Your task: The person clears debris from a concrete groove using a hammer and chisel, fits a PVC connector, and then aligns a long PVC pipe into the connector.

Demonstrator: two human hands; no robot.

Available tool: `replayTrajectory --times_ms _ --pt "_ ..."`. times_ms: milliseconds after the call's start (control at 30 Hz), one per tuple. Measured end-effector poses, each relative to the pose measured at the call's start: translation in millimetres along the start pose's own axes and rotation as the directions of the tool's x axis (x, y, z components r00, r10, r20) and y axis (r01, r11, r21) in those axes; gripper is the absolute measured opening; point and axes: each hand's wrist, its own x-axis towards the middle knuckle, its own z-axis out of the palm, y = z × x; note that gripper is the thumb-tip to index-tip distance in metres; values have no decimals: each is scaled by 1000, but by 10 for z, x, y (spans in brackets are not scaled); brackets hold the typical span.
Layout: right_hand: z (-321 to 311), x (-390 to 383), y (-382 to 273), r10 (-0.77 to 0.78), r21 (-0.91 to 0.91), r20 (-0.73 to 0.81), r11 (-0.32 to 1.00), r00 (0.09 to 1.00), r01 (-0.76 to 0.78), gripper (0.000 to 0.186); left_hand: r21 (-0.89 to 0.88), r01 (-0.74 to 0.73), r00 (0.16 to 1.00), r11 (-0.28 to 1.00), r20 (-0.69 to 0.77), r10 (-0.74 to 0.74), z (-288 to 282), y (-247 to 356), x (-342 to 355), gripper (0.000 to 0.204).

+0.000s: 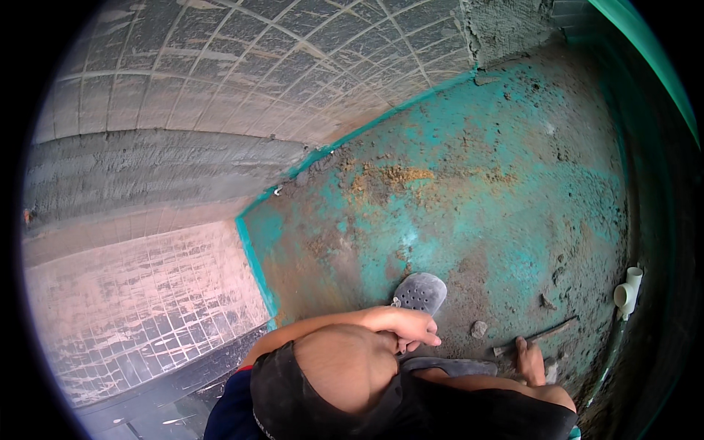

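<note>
My left hand [412, 327] hangs in front of my bent knee, the forearm lying across it. Its index finger points out, the others curl loosely, and no object shows in it. Just beyond is a grey clog [420, 293] with holes, on my foot; the other grey clog [455, 366] is partly hidden under my leg. Low at the right, my right hand [530, 361] reaches down to the dirty floor. Its fingers close over a thin, stick-like tool [555, 331] near its left end; the exact kind is unclear.
Dirt and sandy crumbs cover the teal-coated floor [506, 213]. A small stone [479, 329] lies between my hands. A white pipe fitting [628, 292] stands by the right edge. Tiled walls [169, 70] with a rough grey cement band [161, 165] rise at the left.
</note>
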Motion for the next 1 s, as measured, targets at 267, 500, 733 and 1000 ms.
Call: replayTrajectory --times_ms 267,500,733,1000 --pt "54 109 166 -34 -44 -32 998 999 32 67 51 32 999 998 7 -33 43 -237 357 33" --pt "-1 1 22 -16 -49 -7 999 1000 16 66 147 -140 968 979 228 104 103 -733 1031 36" --pt "-11 -10 -84 82 -193 -4 978 997 -82 65 255 -185 934 949 347 88 63 -1280 1665 42" --pt "-182 -87 -25 128 -99 109 988 986 -118 70 361 116 934 925 276 -225 199 -1412 1896 48"
